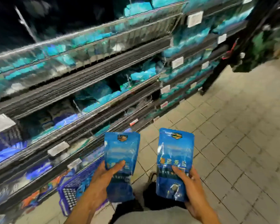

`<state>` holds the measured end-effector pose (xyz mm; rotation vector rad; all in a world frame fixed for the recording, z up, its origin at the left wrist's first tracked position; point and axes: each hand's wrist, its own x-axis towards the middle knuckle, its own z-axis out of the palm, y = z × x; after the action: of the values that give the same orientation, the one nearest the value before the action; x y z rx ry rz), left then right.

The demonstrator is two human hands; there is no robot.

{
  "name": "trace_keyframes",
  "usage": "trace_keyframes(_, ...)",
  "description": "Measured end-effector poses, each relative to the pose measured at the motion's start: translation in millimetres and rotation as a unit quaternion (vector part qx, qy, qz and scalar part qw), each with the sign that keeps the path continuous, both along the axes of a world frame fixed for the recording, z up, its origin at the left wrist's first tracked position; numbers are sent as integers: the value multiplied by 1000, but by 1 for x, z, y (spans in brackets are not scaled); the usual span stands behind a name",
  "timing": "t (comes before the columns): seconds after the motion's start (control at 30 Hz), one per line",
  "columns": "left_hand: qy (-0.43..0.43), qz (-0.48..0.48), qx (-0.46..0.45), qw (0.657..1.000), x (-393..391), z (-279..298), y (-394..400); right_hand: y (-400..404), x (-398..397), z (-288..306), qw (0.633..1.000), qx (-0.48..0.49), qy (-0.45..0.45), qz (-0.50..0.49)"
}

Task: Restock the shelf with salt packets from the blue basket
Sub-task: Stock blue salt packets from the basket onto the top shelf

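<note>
1. Down at the bottom of the view, just right of the blue basket (pixel 68 196), the left hand (pixel 102 178) grips a stack of blue salt packets (pixel 120 160). Thumb lies across the front, fingers are tucked behind, so it's clamped on that stack.
2. Further right of the basket, the right hand (pixel 191 188) holds a second stack of salt packets (pixel 174 160) the same way, thumb pressed on the front near the printed characters, fingers wrapped round the back edge.
3. Both stacks stand upright, tops pointing away from the person. They sit side by side, apart, not touching. You can see several packet edges fanned at the top of each, so it's more than one per hand, can't count them though.
4. The basket itself sits on the tiled floor (pixel 233 143), pushed up against the foot of the shelf (pixel 87 81), partly hidden by the left forearm. Something blue shows inside it but it's too blurry to call.
5. Up and away from the basket, the shelf runs in several tiers full of teal and blue packs, all badly smeared. White price tags (pixel 194 18) are clipped along the front rails.
6. Right of the basket, between the two forearms, a dark shoe (pixel 152 177) and dark trouser leg show on the tiles.
</note>
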<state>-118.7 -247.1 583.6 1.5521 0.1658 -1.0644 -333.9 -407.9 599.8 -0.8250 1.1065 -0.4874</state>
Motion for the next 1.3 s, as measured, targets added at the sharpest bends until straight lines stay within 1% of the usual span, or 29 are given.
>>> trace_keyframes(0.07, -42, -71, 1, 997, -8, 8, -36, -9, -23, 2, 998, -3, -18, -59)
trace_keyframes(0.17, -72, -161, -31, 984, -30, 9, -98, -27, -60, 3, 991, -12, -15, -131)
trace_keyframes(0.3, -71, -210, -49, 974, -70, 11, -184, -71, -110, 1, 978, -36, 9, -207)
trace_keyframes(0.4, -46, -241, -84, 966, -102, 20, -250, -119, -149, 1, 972, -55, 12, -227)
trace_keyframes(0.47, -49, -256, -96, 961, -125, 26, -297, -160, -177, 5, 970, -66, 12, -232)
trace_keyframes(0.63, -70, -267, -143, 950, -170, 51, -398, -259, -228, 31, 970, -112, -8, -215)
trace_keyframes(0.83, -111, -247, -196, 942, -188, 98, -494, -365, -250, 76, 971, -163, -31, -169)
trace_keyframes(1.03, -171, -212, -253, 928, -178, 150, -582, -463, -226, 111, 968, -200, -67, -137)
trace_keyframes(1.3, -229, -166, -329, 901, -115, 223, -718, -615, -156, 173, 950, -264, -133, -101)
